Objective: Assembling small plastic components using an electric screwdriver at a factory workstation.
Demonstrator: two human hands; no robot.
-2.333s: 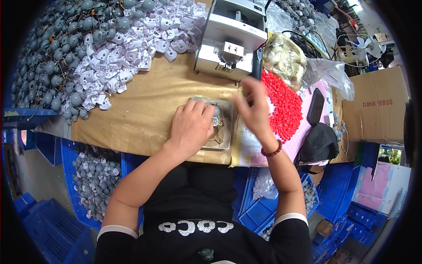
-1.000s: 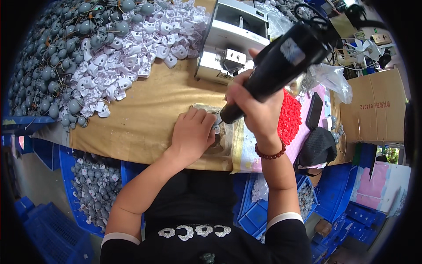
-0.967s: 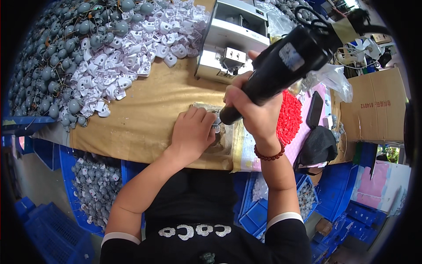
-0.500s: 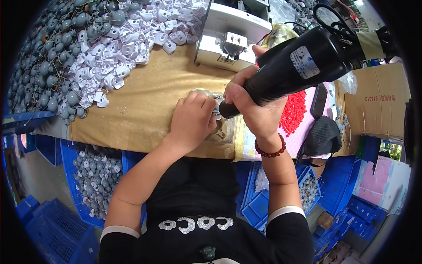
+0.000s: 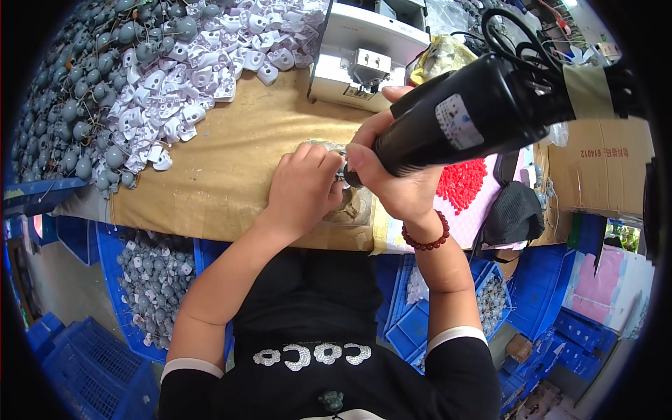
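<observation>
My right hand (image 5: pixel 400 187) is wrapped round a thick black electric screwdriver (image 5: pixel 490 105), which slants with its cable end up to the right. The screwdriver's nose points down and left to a small grey part (image 5: pixel 341 170) on the worktable. My left hand (image 5: pixel 301 183) has its fingers closed on that part, beside the nose. The fingers cover most of the part, and the tool's tip cannot be made out clearly. A clear sheet or pad (image 5: pixel 355 213) lies under the working spot.
White plastic housings (image 5: pixel 210 77) and round grey parts with wires (image 5: pixel 84 126) are heaped at left. A white metal device (image 5: pixel 350 87) stands at the back. Small red pieces (image 5: pixel 462 183), a black cloth item (image 5: pixel 514 215) and a cardboard box (image 5: pixel 602 164) are at right.
My right hand and the screwdriver have shifted a little to the left, and the tool lies slightly flatter. The left hand has barely moved and keeps hold of the grey part.
</observation>
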